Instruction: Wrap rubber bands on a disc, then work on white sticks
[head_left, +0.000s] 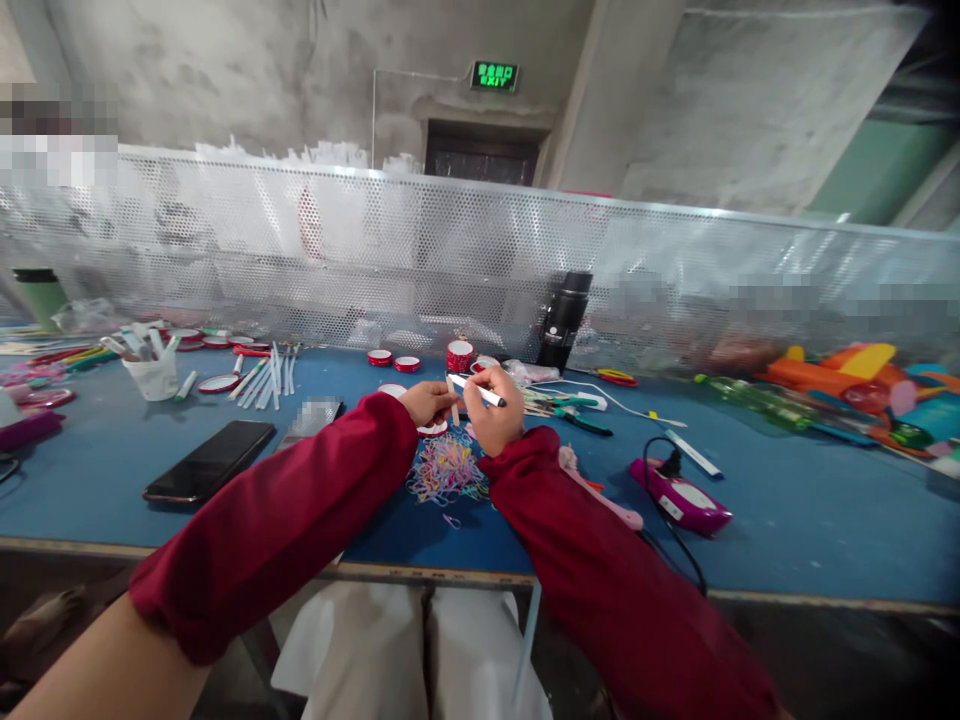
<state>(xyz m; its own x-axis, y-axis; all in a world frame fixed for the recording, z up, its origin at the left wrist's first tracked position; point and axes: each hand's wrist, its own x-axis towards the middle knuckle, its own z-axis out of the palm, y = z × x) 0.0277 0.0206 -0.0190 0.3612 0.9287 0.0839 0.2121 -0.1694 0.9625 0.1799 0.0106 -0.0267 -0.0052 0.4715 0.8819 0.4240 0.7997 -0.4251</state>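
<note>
Between the thumb and fingers of my left hand (pixel 427 403) is a thin wooden craft stick (pixel 453 398), held upright. My right hand (pixel 498 418) grips a white marker pen (pixel 489 393) with a black end, its other end close to the stick. Just below both hands lies a loose pile of coloured rubber bands (pixel 448 470). Rolls of red-edged tape (pixel 459 356) stand behind my hands, and one roll is partly hidden under them. Pliers with green handles (pixel 583 418) rest to the right of my right hand.
A black phone (pixel 210 462) and a white cup of pens (pixel 151 378) sit at left, beside several white sticks (pixel 262 380). A black bottle (pixel 565 322) stands before the perforated metal screen (pixel 420 230). At right are a purple corded device (pixel 681 497) and colourful plastic toys (pixel 840 385).
</note>
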